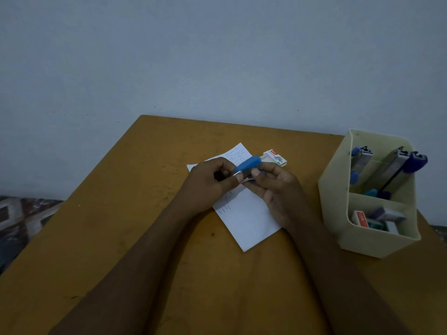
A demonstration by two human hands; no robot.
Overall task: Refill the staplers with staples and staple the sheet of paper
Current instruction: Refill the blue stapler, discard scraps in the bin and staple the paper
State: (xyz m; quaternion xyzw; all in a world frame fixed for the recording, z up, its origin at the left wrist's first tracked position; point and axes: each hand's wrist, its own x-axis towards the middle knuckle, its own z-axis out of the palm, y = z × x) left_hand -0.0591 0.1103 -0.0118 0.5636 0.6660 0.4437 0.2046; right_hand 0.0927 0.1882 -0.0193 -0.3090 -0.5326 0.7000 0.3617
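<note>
Blue plastic forms the top cover of the blue stapler point(249, 164), which is held above the sheet of paper point(249, 218) near the centre of the wooden table point(121, 213). The stapler body is gripped from below by the curled fingers and thumb of the right hand point(275, 189). Its metal end is pinched between thumb and fingers of the left hand point(210, 182); whether staples are also pinched cannot be told. A staple box point(275, 157) lies at 1 o'clock from the stapler, just beside the sheet. A cream organiser point(377, 240) stands at 3 o'clock, well apart. Further staplers point(391, 170) are stored upright in its rear compartment, small boxes point(377, 220) in its front compartment.
</note>
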